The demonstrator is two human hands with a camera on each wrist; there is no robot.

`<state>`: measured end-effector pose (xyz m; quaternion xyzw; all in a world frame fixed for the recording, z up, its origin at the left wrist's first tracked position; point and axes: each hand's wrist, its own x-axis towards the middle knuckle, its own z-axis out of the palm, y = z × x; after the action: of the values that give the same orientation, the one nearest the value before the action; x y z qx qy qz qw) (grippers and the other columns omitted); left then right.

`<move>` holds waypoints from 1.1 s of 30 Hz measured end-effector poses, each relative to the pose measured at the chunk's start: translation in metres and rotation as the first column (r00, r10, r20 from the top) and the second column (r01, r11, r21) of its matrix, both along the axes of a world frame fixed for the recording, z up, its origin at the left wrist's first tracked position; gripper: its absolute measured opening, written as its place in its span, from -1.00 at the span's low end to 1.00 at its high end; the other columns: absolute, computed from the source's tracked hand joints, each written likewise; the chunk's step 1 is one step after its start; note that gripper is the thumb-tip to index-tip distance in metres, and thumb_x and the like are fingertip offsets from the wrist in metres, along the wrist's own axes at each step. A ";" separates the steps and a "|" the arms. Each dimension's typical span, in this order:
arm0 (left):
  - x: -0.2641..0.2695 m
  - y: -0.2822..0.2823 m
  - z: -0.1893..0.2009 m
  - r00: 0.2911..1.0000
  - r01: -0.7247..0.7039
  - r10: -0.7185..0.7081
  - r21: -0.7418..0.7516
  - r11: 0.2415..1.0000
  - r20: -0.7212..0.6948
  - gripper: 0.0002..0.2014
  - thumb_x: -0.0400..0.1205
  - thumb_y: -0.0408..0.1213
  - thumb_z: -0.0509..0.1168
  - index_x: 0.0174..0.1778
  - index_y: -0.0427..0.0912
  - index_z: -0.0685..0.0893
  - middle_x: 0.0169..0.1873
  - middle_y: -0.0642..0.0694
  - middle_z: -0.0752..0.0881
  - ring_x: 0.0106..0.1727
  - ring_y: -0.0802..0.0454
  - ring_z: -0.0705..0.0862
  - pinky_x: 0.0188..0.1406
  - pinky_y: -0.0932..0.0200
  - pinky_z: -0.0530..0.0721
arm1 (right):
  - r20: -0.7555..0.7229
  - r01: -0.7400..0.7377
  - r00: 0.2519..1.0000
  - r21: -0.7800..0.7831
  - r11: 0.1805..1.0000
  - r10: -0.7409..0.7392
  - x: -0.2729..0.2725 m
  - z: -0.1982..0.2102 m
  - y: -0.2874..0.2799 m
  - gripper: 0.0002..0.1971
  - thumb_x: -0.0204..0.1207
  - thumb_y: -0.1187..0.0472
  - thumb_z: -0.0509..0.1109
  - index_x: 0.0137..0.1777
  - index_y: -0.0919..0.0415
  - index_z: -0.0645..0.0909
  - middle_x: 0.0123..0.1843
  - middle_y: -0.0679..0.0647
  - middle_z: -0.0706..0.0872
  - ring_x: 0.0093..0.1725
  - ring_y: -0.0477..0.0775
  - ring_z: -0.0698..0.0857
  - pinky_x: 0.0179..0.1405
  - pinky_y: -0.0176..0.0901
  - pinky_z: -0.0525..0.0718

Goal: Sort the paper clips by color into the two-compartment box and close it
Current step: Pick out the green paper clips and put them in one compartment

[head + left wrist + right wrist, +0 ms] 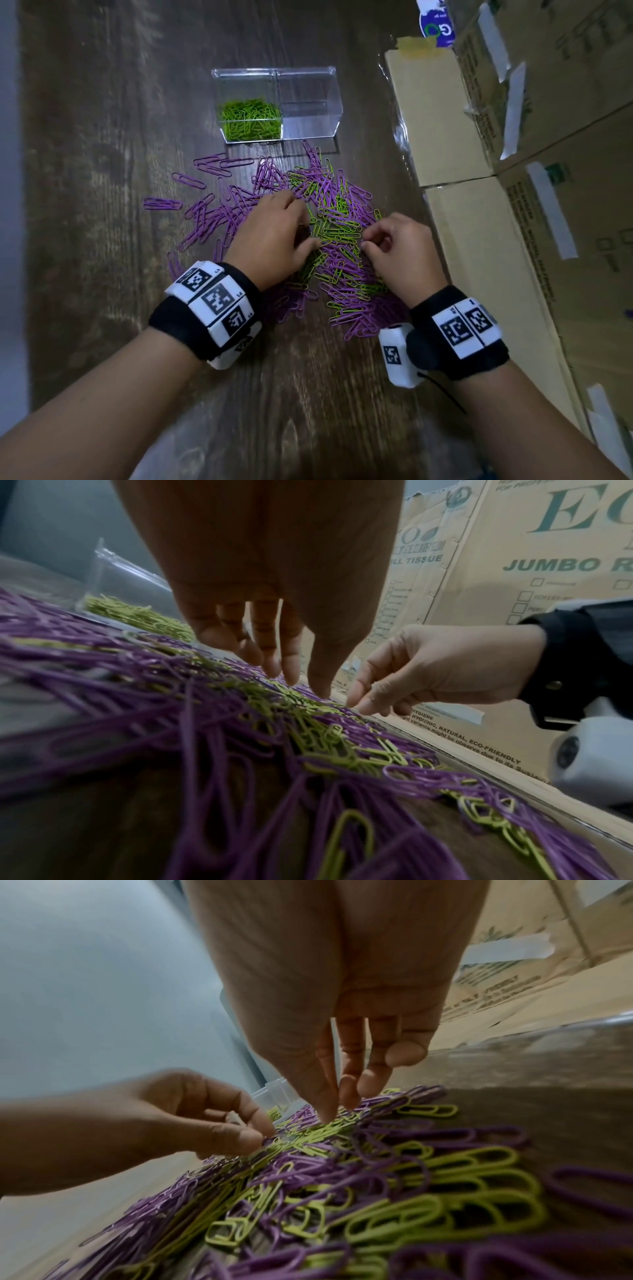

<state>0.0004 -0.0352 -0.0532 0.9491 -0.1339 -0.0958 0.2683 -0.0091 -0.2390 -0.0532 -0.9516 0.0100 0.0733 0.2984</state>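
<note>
A clear two-compartment box (274, 71) stands open at the back of the table. Its left half holds green paper clips (249, 120); its right half (310, 113) looks empty. In front of it spreads a mixed pile of purple and green clips (342, 209). My left hand (308, 226) lies on the pile's middle, thumb and curled fingers closing on clips (263, 1134). My right hand (364, 244) sits just to its right and pinches a green clip with thumb and forefinger (334, 1112). In the left wrist view both hands meet over the green patch (304, 723).
Stacked cardboard cartons (479, 240) wall off the table's right side, close to my right wrist. Loose purple clips (162, 204) trail out to the left over the dark wood table (102, 240). A blue and white packet (436, 24) lies behind the cartons.
</note>
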 end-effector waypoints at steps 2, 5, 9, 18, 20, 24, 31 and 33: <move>0.003 -0.007 0.001 1.000 0.024 -0.024 0.007 1.000 -0.001 -0.72 0.47 -0.11 0.44 -0.03 -0.18 0.62 -0.02 -0.17 0.57 0.07 -0.19 0.52 0.07 -0.08 0.53 | 0.006 -0.048 0.999 -0.027 0.998 0.048 0.005 0.003 0.009 -0.93 0.36 0.30 0.50 -0.22 0.12 0.74 -0.20 -0.01 0.67 -0.25 0.03 0.64 -0.17 -0.10 0.65; 0.010 -0.013 -0.002 0.998 -0.003 0.004 0.013 1.000 -0.061 -0.68 0.48 -0.22 0.44 0.10 -0.23 0.61 0.08 -0.23 0.56 0.13 -0.24 0.54 0.12 -0.10 0.53 | -0.022 -0.086 0.996 -0.069 0.994 0.084 0.013 0.004 0.019 -0.90 0.39 0.26 0.49 -0.11 0.11 0.74 -0.10 0.04 0.69 -0.13 0.13 0.68 -0.08 -0.02 0.67; 0.020 -0.009 -0.003 0.987 -0.105 0.100 -0.035 0.994 -0.122 -0.70 0.48 -0.25 0.45 0.09 -0.25 0.63 0.07 -0.24 0.57 0.07 -0.23 0.61 0.02 -0.03 0.55 | -0.060 -0.092 0.994 -0.069 0.993 0.088 0.026 0.005 0.023 -0.81 0.37 0.14 0.55 -0.02 0.10 0.73 -0.02 0.07 0.68 -0.07 0.16 0.68 0.00 0.05 0.67; 0.023 -0.028 0.009 0.969 -0.219 0.229 0.110 0.970 -0.091 -0.57 0.39 -0.01 0.50 0.01 -0.23 0.63 0.05 -0.24 0.63 0.11 -0.24 0.62 0.02 -0.06 0.58 | -0.128 -0.091 0.989 -0.159 0.983 0.071 0.029 0.011 0.039 -0.74 0.36 0.06 0.56 -0.05 0.18 0.67 0.05 0.15 0.63 0.07 0.18 0.63 0.04 -0.01 0.61; 0.022 -0.030 0.010 0.971 -0.207 0.221 0.137 0.969 -0.096 -0.61 0.41 -0.08 0.49 0.02 -0.26 0.65 0.04 -0.26 0.65 0.10 -0.26 0.63 0.02 -0.09 0.59 | -0.142 -0.114 0.986 -0.177 0.978 0.089 0.026 0.011 0.041 -0.80 0.38 0.13 0.52 -0.06 0.20 0.67 0.04 0.16 0.66 0.09 0.18 0.63 0.05 -0.04 0.56; 0.018 -0.029 0.009 0.995 -0.044 0.058 0.152 0.987 -0.087 -0.79 0.50 -0.18 0.38 -0.05 -0.23 0.69 -0.04 -0.23 0.69 0.05 -0.26 0.65 -0.04 -0.08 0.61 | -0.157 -0.141 0.981 -0.188 0.972 0.112 0.023 0.013 0.040 -0.89 0.37 0.25 0.42 -0.10 0.19 0.67 -0.07 0.14 0.71 0.02 0.18 0.65 -0.03 -0.07 0.56; 0.022 -0.019 0.008 0.978 0.183 -0.162 0.170 0.968 -0.131 -0.81 0.62 -0.24 0.25 -0.03 -0.32 0.62 -0.02 -0.28 0.64 0.06 -0.25 0.61 -0.03 -0.02 0.48 | -0.205 -0.187 0.966 -0.148 0.971 0.154 0.026 0.007 0.024 -0.94 0.38 0.29 0.41 -0.17 0.15 0.64 -0.12 0.14 0.70 -0.07 0.20 0.68 0.03 0.05 0.66; 0.021 -0.021 0.008 0.971 0.226 -0.205 0.197 0.954 -0.123 -0.82 0.63 -0.34 0.18 0.02 -0.38 0.59 0.01 -0.33 0.63 0.09 -0.26 0.58 0.03 -0.02 0.44 | -0.213 -0.252 0.953 -0.158 0.955 0.217 0.027 0.006 0.022 -0.97 0.41 0.28 0.41 -0.17 0.18 0.63 -0.10 0.11 0.62 -0.05 0.16 0.62 0.01 0.02 0.62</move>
<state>0.0212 -0.0564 -0.0454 0.9458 -0.2122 -0.1858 0.1609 0.0177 -0.2170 -0.0470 -0.9577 -0.0679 0.1990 0.1965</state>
